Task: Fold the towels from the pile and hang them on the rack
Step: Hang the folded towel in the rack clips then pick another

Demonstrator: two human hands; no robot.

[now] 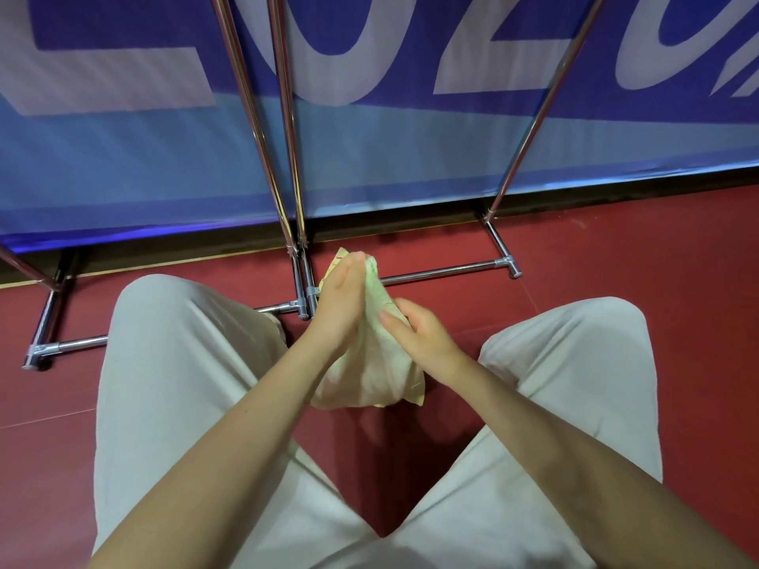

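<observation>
A person looks down at their own 2 bare arms and 2 knees in pale trousers (172,388). Both hands hold 1 small towel (371,363) in the air between the knees, above the red floor (616,256). The towel is pale yellow and light green, bunched up, and its loose bottom end hangs down. The left hand (343,299) has its grip pinched on the top of the towel, with the fingers up high and close together. The right hand (419,330) is lower and just beside it, with its fingers and thumb curled round the middle of the cloth, so that grip is clamped on the towel too. Just behind the hands stands the shiny metal rack (287,158). Its thin poles go up and out of the top of the view, and its feet lie flat on the floor. A second pole (538,112) leans up on the right side. Behind the rack is a big blue banner (369,149) with huge white letters. Only parts of the letters show, so the word cannot be read in full.
</observation>
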